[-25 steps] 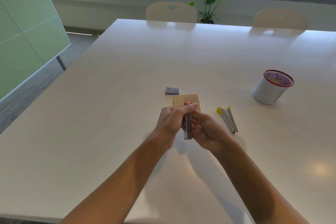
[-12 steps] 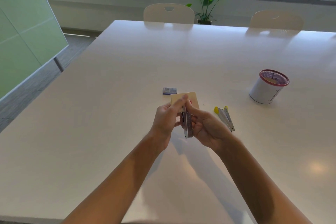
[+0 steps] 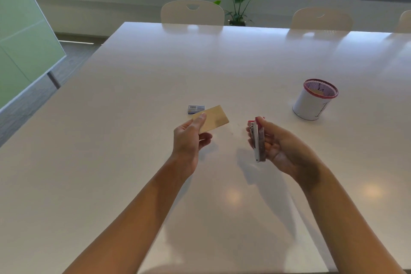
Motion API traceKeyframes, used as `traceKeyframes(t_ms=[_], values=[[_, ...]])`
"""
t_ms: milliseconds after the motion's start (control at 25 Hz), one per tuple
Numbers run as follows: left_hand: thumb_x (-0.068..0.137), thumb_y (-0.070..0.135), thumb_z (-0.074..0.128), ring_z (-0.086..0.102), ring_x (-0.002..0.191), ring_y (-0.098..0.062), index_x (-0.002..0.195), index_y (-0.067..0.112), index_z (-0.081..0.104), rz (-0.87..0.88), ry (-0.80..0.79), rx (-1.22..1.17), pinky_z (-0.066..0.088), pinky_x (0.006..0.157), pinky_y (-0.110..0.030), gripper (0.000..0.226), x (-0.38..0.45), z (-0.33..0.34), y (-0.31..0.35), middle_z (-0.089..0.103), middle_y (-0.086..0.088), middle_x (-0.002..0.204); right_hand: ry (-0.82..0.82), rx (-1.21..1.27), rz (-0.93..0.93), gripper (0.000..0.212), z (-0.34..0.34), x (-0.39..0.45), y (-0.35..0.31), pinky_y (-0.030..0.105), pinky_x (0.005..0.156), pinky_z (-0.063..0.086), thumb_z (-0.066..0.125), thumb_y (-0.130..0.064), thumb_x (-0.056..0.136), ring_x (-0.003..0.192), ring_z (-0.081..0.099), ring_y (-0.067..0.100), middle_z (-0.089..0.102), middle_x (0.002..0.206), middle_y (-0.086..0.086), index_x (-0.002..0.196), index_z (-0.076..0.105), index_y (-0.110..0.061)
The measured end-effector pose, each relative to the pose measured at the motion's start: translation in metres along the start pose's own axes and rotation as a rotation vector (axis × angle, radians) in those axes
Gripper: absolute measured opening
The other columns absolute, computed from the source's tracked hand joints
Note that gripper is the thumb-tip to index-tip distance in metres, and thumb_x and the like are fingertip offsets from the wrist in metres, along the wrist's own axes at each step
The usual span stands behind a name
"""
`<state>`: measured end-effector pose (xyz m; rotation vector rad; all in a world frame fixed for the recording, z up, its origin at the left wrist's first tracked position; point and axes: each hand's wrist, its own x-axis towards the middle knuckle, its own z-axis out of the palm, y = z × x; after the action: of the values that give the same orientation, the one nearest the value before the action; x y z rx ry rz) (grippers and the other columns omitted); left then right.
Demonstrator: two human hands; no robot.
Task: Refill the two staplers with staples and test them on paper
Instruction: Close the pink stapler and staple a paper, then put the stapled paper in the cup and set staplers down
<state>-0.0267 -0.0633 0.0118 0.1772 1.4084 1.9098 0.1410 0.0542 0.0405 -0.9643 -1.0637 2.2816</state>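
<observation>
The left hand (image 3: 190,138) pinches a tan slip of paper (image 3: 214,119) between thumb and fingers, holding it above the white table (image 3: 133,162). Well apart to its right, the right hand (image 3: 278,144) grips a red-and-white stapler (image 3: 258,140) — fingers curled round it, its red end pointing away. Just beyond the left hand's paper lies a small staple box (image 3: 196,109) on the table — a red-rimmed pen cup (image 3: 314,100) stands beyond the right hand.

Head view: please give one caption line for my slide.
Left hand holds a tan paper; right hand grips a red stapler.
</observation>
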Motion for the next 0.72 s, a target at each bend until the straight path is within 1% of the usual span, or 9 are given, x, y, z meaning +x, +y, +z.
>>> traceKeyframes(t_ms=[80, 160, 240, 280, 360, 400, 520, 640, 720], values=[[0.092, 0.016, 0.069, 0.062, 0.053, -0.01, 0.092, 0.011, 0.074, -0.008, -0.021, 0.012, 0.055, 0.056, -0.022, 0.006, 0.007, -0.004, -0.003, 0.07, 0.003, 0.069, 0.079, -0.021, -0.067, 0.032, -0.015, 0.002, -0.01, 0.027, 0.069, 0.062, 0.076, -0.022, 0.072, 0.074, 0.073, 0.018, 0.076, 0.085, 0.01, 0.095, 0.072, -0.001], [0.089, 0.009, 0.071, 0.065, 0.057, -0.01, 0.093, 0.01, 0.074, 0.0, -0.047, 0.057, 0.056, 0.06, -0.021, 0.005, 0.013, -0.009, -0.007, 0.074, 0.001, 0.074, 0.184, -0.159, -0.148, 0.02, -0.031, 0.003, -0.017, 0.027, 0.073, 0.061, 0.074, -0.018, 0.08, 0.073, 0.071, 0.016, 0.075, 0.078, 0.006, 0.093, 0.073, -0.003], [0.087, 0.006, 0.073, 0.068, 0.061, -0.011, 0.096, 0.007, 0.073, 0.009, -0.059, 0.08, 0.056, 0.063, -0.021, 0.009, 0.017, -0.014, -0.009, 0.075, -0.001, 0.079, 0.32, -0.385, -0.236, 0.014, -0.045, 0.006, -0.022, 0.032, 0.083, 0.057, 0.074, -0.022, 0.085, 0.08, 0.068, 0.017, 0.074, 0.081, 0.002, 0.095, 0.073, -0.011], [0.086, 0.004, 0.074, 0.068, 0.063, -0.011, 0.098, 0.006, 0.073, 0.013, -0.067, 0.082, 0.056, 0.064, -0.021, 0.012, 0.019, -0.016, -0.01, 0.076, -0.003, 0.081, 0.405, -0.522, -0.278, 0.015, -0.052, 0.007, -0.023, 0.035, 0.086, 0.056, 0.076, -0.027, 0.084, 0.083, 0.067, 0.018, 0.074, 0.084, 0.001, 0.094, 0.073, -0.016], [0.085, 0.003, 0.074, 0.07, 0.066, -0.013, 0.099, 0.004, 0.073, 0.028, -0.095, 0.094, 0.057, 0.065, -0.022, 0.014, 0.023, -0.017, -0.011, 0.076, -0.004, 0.084, 0.582, -0.824, -0.34, 0.023, -0.062, 0.01, -0.025, 0.033, 0.083, 0.054, 0.08, -0.04, 0.079, 0.082, 0.066, 0.012, 0.071, 0.083, -0.007, 0.091, 0.071, -0.023], [0.085, 0.003, 0.075, 0.07, 0.067, -0.013, 0.099, 0.004, 0.073, 0.036, -0.106, 0.106, 0.057, 0.066, -0.022, 0.015, 0.024, -0.017, -0.012, 0.077, -0.005, 0.086, 0.643, -0.953, -0.357, 0.026, -0.065, 0.011, -0.025, 0.033, 0.082, 0.054, 0.08, -0.045, 0.077, 0.08, 0.065, 0.01, 0.07, 0.082, -0.009, 0.091, 0.071, -0.024], [0.084, 0.004, 0.076, 0.07, 0.069, -0.015, 0.1, 0.003, 0.073, 0.067, -0.137, 0.129, 0.057, 0.068, -0.023, 0.016, 0.026, -0.019, -0.014, 0.076, -0.006, 0.085, 0.71, -1.171, -0.382, 0.03, -0.069, 0.017, -0.024, 0.036, 0.083, 0.053, 0.08, -0.046, 0.077, 0.083, 0.062, 0.019, 0.069, 0.083, -0.002, 0.09, 0.071, -0.02], [0.083, 0.005, 0.076, 0.07, 0.069, -0.017, 0.098, 0.003, 0.074, 0.106, -0.161, 0.151, 0.057, 0.069, -0.024, 0.015, 0.027, -0.023, -0.018, 0.076, -0.006, 0.084, 0.725, -1.309, -0.391, 0.035, -0.069, 0.025, -0.022, 0.031, 0.071, 0.045, 0.078, -0.043, 0.078, 0.078, 0.061, 0.026, 0.071, 0.076, 0.006, 0.079, 0.071, -0.009], [0.082, 0.007, 0.079, 0.069, 0.068, -0.017, 0.097, 0.004, 0.074, 0.118, -0.151, 0.173, 0.057, 0.069, -0.024, 0.016, 0.027, -0.023, -0.02, 0.076, -0.007, 0.083, 0.729, -1.361, -0.38, 0.038, -0.067, 0.029, -0.022, 0.03, 0.065, 0.041, 0.077, -0.041, 0.079, 0.073, 0.062, 0.029, 0.07, 0.072, 0.01, 0.076, 0.072, -0.004]])
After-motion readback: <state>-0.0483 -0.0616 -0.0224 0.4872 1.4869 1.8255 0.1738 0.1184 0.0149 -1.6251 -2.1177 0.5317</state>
